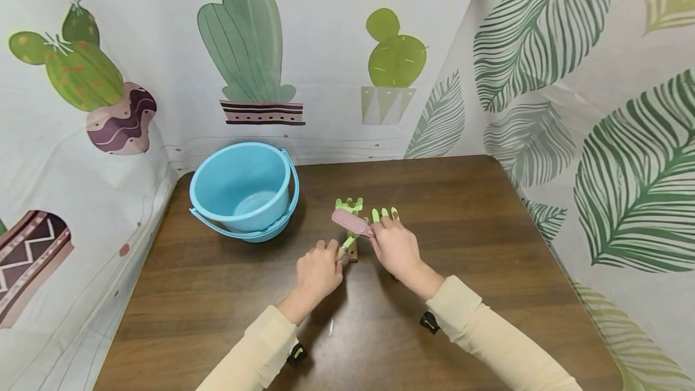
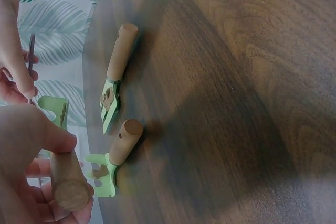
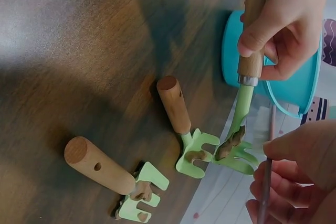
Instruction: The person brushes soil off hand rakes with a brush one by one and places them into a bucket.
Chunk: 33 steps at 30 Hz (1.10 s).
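Observation:
My left hand (image 1: 319,270) grips the wooden handle of a small hand rake (image 3: 242,106) with green metal prongs; brown dirt clings to its head. My right hand (image 1: 396,249) holds a pink, flat-headed brush (image 1: 350,221) by its handle. The brush head hovers just above the rake's prongs in the head view, and it appears edge-on in the right wrist view. On the table below lie another green hand rake (image 2: 125,141) and a green hand fork (image 2: 119,59), both wooden-handled and smeared with brown dirt. My right hand partly hides the fork in the head view.
A light blue bucket (image 1: 241,226) with its handle folded down stands at the table's back left. The brown wooden table (image 1: 467,210) meets a printed cloth backdrop (image 1: 331,65) behind it. A small pale strip (image 1: 331,327) lies near the front.

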{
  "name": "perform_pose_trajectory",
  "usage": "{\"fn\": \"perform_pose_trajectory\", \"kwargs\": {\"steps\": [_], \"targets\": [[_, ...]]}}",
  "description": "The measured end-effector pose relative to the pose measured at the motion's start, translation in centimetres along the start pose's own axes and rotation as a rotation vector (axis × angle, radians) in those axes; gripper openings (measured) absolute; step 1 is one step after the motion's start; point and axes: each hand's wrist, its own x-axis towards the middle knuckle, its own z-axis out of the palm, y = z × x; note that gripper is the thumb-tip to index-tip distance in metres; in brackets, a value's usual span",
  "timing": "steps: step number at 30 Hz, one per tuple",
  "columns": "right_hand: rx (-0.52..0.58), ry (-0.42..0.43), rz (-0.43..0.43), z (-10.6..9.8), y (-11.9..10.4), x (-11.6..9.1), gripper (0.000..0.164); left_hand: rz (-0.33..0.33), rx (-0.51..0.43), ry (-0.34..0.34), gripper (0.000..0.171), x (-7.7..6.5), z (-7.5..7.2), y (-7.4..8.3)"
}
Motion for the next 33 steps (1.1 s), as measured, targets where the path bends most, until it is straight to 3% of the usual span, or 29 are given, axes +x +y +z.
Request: {"fn": "perform_pose_trajectory", "kwargs": {"steps": [6,19,33], "targets": [[-0.095,0.064,-0.044,0.39,-0.26,-0.03,0.019,-0.011,0.007,-0.003,0.023,0.04,0.0,0.02],[-0.251,0.097,-0.087,0.93,-0.58,-0.07,0.011,-0.022,0.022,0.016,0.025,-0.03,-0.13,-0.11],[-0.21,0.098,-0.072,0.31,-0.32,-0.42,0.013,-0.027,0.034,0.002,0.024,-0.01,-0.11,-0.55]]}}
